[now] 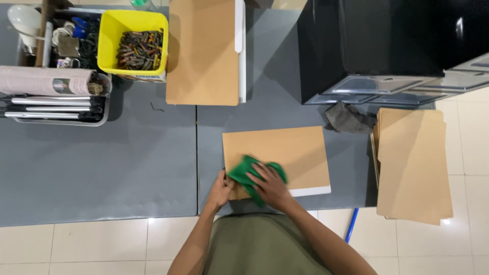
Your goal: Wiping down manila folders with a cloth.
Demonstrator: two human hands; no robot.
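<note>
The right hand (270, 184) is pressing flat on a green cloth (249, 173), fingers spread over it, on the near left corner of a brown board (285, 153). Just left of it, the left hand (220, 191) is gripping the board's edge, apparently curled around it. Beyond the hands, another board (204, 51) is lying beside a yellow bin (109, 30).

Board's (285, 153) near corner under green cloth (249, 173) and right hand (270, 184).
</note>
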